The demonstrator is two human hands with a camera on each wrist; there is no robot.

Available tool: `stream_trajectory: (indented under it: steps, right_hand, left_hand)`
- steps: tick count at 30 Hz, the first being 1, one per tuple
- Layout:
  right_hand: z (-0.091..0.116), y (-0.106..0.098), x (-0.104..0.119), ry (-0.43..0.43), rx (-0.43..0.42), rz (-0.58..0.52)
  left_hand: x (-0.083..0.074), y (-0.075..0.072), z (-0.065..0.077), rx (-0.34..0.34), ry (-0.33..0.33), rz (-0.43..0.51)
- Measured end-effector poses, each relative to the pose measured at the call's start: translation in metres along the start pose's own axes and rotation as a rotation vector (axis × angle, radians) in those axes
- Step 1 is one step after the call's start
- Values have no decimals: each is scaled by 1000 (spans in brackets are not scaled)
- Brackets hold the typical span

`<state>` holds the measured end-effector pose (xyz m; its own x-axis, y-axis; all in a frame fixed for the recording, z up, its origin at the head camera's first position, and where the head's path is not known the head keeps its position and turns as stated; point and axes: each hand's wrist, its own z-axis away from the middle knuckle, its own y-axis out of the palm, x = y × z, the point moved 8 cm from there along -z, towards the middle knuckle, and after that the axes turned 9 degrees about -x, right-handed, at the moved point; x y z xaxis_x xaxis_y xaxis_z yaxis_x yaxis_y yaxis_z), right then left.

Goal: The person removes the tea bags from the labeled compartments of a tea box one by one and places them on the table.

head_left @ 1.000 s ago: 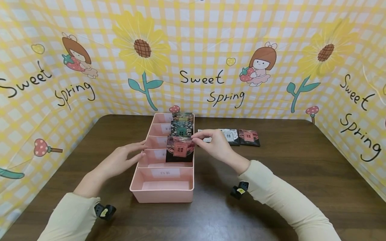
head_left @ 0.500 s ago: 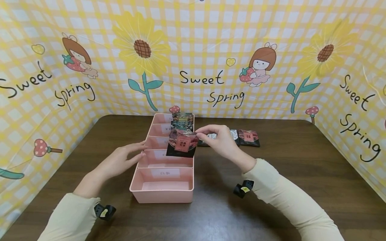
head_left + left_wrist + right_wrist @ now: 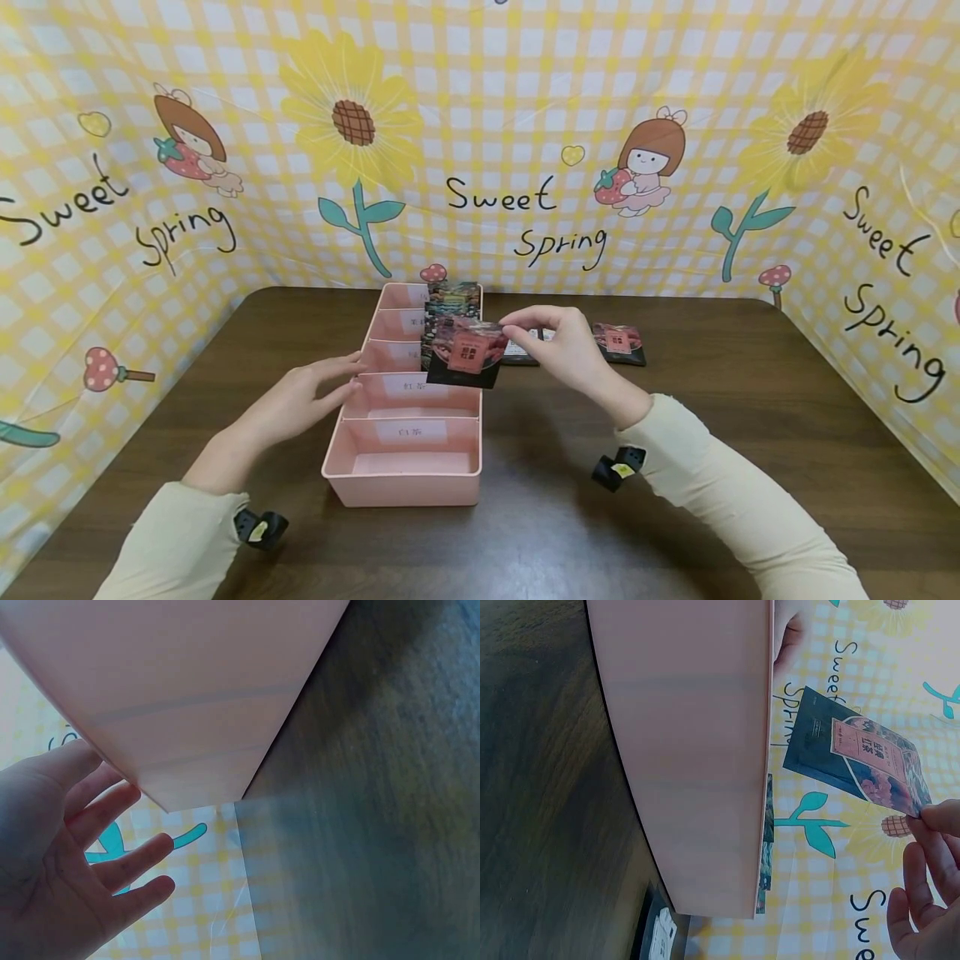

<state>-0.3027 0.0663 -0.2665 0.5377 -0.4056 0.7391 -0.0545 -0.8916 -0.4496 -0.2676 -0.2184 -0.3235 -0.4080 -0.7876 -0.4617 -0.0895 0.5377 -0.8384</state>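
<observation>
My right hand pinches a red and black tea bag sachet by its upper corner. The sachet hangs tilted above the pink divided box, over its right rim, and is clear of the box wall in the right wrist view. Fingertips of my left hand touch the box's left rim; in the left wrist view its other fingers stretch loosely beside the wall. Dark patterned sachets stand in the far compartments, partly hidden by the held one. The two nearest compartments, with paper labels, hold no sachets.
On the brown table, right of the box, lie a red and black sachet and white-fronted sachets, partly hidden behind my right hand. A yellow checked cloth hangs around the back and sides.
My right hand has lifted the red and black sachet and carried it to the right, uncovering more of the fourth compartment's label. My left hand stays at the rim.
</observation>
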Motion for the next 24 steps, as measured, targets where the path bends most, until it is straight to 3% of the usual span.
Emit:
stream_trajectory:
  steps: [24]
  right_hand:
    - [3,-25,-18,26,-29,51]
  left_hand:
    - [1,1,0,-1,-3,4]
